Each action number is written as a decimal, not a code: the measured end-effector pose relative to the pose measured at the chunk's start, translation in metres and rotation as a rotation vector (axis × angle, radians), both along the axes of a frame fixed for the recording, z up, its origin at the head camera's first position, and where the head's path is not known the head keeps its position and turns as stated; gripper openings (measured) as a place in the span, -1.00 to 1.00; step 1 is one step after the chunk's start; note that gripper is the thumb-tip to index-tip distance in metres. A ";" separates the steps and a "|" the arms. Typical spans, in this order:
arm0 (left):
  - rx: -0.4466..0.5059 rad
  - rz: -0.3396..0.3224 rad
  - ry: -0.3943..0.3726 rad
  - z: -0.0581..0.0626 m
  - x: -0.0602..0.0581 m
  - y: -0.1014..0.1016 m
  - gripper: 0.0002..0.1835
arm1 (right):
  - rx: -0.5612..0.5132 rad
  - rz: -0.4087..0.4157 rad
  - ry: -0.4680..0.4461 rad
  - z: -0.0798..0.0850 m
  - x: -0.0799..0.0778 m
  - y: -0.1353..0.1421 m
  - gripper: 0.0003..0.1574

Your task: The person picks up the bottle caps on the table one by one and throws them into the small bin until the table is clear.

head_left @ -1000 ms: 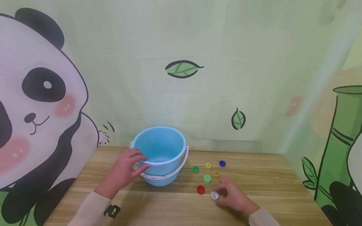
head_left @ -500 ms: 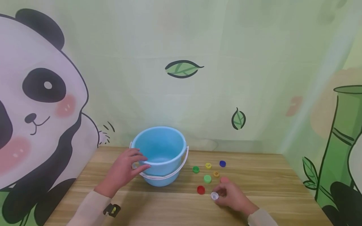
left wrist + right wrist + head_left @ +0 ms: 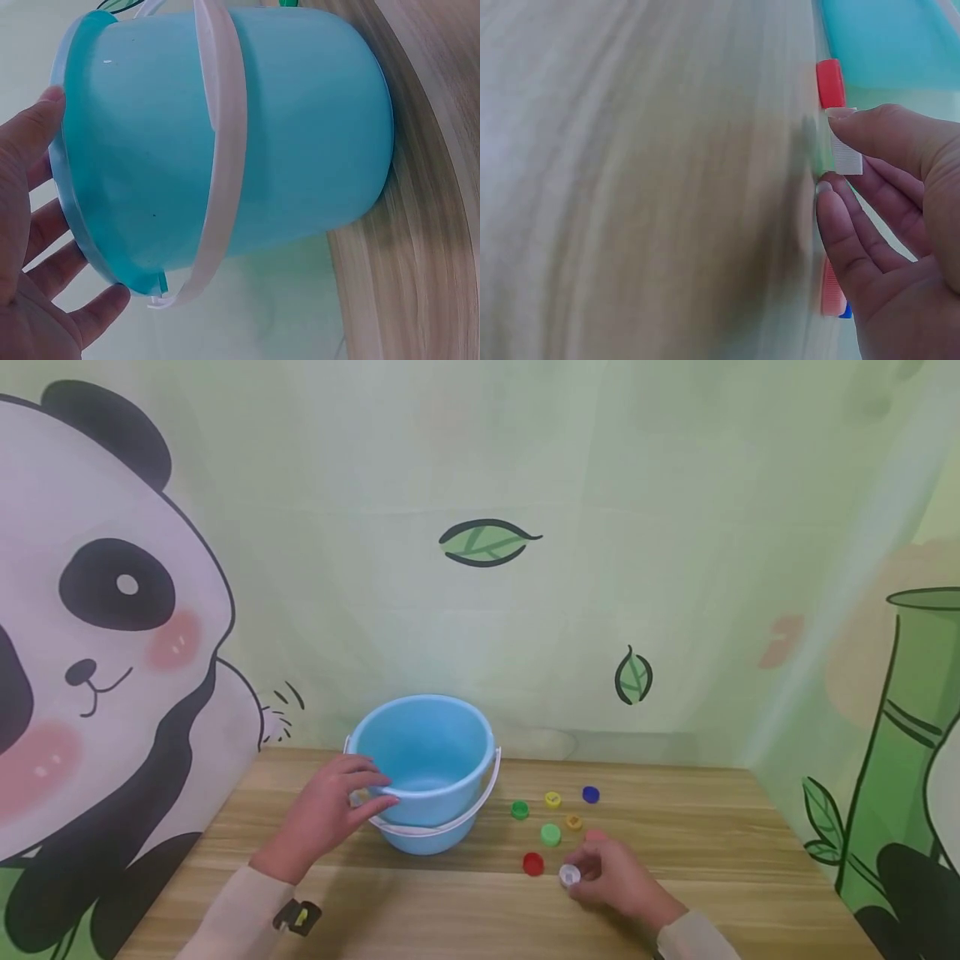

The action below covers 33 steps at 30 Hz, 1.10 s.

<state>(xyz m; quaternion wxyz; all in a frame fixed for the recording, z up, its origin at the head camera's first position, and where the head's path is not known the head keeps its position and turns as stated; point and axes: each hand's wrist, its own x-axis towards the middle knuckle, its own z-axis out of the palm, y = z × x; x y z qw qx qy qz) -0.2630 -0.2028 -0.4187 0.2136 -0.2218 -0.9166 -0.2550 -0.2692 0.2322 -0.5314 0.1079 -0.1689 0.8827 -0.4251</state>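
A light blue bucket with a white handle stands upright on the wooden table. My left hand holds its near-left rim; in the left wrist view the thumb and the fingers lie along that rim. A white bottle cap is pinched between the thumb and fingers of my right hand, close over the tabletop. The right wrist view shows the ridged side of this white cap. Just left of it lies a red cap, and a pink cap is partly hidden behind the right hand.
More bottle caps lie right of the bucket: green, light green, yellow, orange and blue. Behind the table hangs a green backdrop printed with a panda and leaves.
The white cap has shifted and tilted very slightly in the right hand's fingers. The left hand and the bucket stay in place.
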 end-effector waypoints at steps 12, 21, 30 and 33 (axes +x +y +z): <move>0.011 0.006 -0.018 0.002 0.001 -0.002 -0.66 | -0.002 -0.035 0.009 0.014 0.000 -0.003 -0.62; -0.008 0.013 -0.016 0.003 0.001 -0.003 -0.68 | -0.038 -0.065 0.051 0.024 -0.002 -0.006 -0.54; -0.010 -0.001 -0.009 0.003 0.000 -0.003 -0.69 | -0.082 -0.079 0.055 0.035 -0.004 -0.008 -0.61; -0.011 -0.005 -0.005 0.002 0.000 -0.002 -0.69 | -0.099 -0.097 0.057 0.042 -0.004 -0.009 -0.62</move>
